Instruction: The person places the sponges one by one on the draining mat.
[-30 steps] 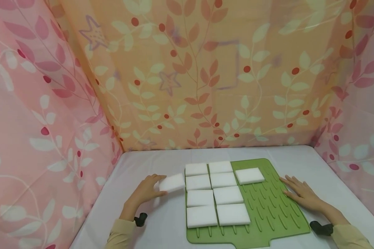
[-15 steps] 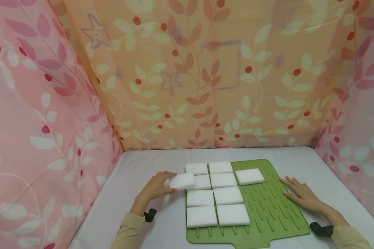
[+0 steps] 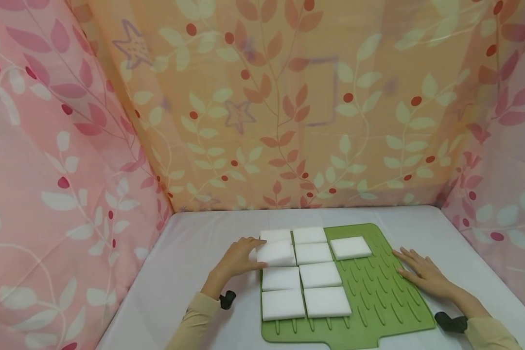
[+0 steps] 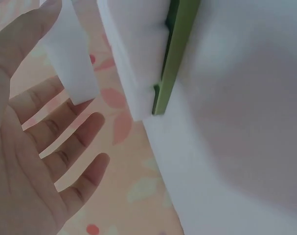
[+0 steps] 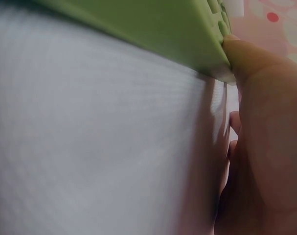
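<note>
My left hand [image 3: 239, 259] pinches a white sponge block [image 3: 274, 253] between thumb and fingers. In the head view that block hangs over a sponge in the left column of the green ribbed mat [image 3: 385, 301]; its far end overlaps the one beneath. The left wrist view shows the held sponge [image 4: 72, 58] apart from the mat's row, with the lower fingers [image 4: 77, 144] spread. Two columns of white sponges [image 3: 282, 305] cover the mat's left half. My right hand [image 3: 426, 274] lies at the mat's right edge, its thumb [image 5: 251, 58] touching the edge in the right wrist view.
A separate white sponge [image 3: 351, 248] lies at the upper middle of the mat, right of the columns. White cloth [image 3: 201, 228] covers the table. Floral curtains [image 3: 288, 121] enclose the back and both sides. Each wrist carries a small black device [image 3: 227, 299].
My left hand has carried the pinched sponge rightward, from beside the mat to over its left column. The right hand and the other sponges stay where they were.
</note>
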### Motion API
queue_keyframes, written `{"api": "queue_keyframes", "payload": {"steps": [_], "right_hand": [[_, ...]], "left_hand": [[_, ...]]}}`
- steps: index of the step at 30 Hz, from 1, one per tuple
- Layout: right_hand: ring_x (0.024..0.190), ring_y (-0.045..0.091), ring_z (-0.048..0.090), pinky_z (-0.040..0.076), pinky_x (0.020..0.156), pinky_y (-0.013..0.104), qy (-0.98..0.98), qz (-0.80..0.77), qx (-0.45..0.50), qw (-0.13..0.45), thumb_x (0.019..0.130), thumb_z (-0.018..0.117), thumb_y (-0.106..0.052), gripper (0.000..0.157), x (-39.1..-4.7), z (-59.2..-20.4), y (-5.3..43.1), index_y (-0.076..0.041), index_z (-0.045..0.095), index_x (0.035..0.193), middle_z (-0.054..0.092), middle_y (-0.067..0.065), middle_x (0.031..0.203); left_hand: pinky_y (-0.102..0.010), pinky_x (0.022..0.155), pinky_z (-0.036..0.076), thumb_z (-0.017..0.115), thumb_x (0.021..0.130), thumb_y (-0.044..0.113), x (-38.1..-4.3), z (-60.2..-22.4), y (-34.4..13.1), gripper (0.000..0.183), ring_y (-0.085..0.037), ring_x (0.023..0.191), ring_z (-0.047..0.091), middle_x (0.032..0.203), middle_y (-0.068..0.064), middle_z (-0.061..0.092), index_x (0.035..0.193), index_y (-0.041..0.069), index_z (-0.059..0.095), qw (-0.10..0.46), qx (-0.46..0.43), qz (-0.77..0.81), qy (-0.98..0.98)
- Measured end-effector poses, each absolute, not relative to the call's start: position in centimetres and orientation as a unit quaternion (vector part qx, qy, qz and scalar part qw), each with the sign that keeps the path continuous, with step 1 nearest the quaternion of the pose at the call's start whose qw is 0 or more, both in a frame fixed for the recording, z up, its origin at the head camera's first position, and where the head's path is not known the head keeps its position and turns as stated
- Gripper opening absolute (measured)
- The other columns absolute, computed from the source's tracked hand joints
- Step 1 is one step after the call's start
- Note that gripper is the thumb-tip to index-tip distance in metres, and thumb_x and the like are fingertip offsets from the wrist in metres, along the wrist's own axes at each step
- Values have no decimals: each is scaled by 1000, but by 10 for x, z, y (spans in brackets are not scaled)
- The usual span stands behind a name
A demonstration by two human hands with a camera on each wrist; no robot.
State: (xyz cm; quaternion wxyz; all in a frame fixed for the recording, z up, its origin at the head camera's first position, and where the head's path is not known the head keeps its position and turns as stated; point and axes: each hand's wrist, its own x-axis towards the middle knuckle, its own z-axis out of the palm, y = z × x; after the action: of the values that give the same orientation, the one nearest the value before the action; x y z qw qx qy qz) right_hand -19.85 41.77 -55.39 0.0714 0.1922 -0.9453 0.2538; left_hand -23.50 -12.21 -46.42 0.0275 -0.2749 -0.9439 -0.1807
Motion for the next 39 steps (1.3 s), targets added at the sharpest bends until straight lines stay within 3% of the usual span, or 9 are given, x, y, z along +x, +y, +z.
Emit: {"api": "queue_keyframes", "payload": {"steps": [11,30,39], "right_hand": [[132,53,15,-11,105,62,-943,260,196,70,94,53,-24,55,-199,-554,420,-11,34,144,29,31,143],[134,50,13,-14,107,58,-946,252,192,70,95,51,-26,55,-197,-553,419,-11,33,144,29,32,142],[133,52,15,-13,106,59,-944,255,196,75,94,52,-24,55,-198,-553,418,-11,34,144,29,31,142]], "left_hand": [[-46,89,44,62,77,62,-239,-471,-86,69,-22,112,52,124,-1,57,132,22,52,42,-307,-128,-942],[-44,87,44,63,75,63,-240,-473,-45,65,-20,111,53,121,3,59,126,23,56,61,-325,-112,-937],[-41,89,43,64,74,63,-238,-472,-27,65,-17,111,53,121,3,59,125,23,56,45,-337,-118,-933]]}}
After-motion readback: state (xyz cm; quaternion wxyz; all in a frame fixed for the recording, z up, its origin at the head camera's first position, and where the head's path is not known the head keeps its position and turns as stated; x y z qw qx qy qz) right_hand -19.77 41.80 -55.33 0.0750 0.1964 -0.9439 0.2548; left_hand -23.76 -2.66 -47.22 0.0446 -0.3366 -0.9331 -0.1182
